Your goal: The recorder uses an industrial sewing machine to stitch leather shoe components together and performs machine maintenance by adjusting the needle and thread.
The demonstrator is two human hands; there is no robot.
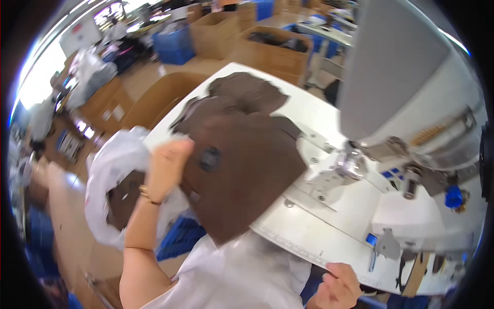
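My left hand, with a bracelet at the wrist, is closed on the left edge of a brown fabric piece. The piece hangs over the white work table and my lap, and a dark round mark shows on it. Behind it, more brown fabric lies crumpled on the table. Down at the table's front edge, beside a printed ruler scale, my right hand is curled closed; whatever its fingers hold, if anything, is hidden. A sewing machine stands right of the fabric, its metal parts near the fabric's right edge.
A white plastic bag with brown fabric inside stands at my left, near a blue crate. Cardboard boxes stand beyond the table. Small tools, including a blue-handled one, lie at the right. The grey machine head rises at upper right.
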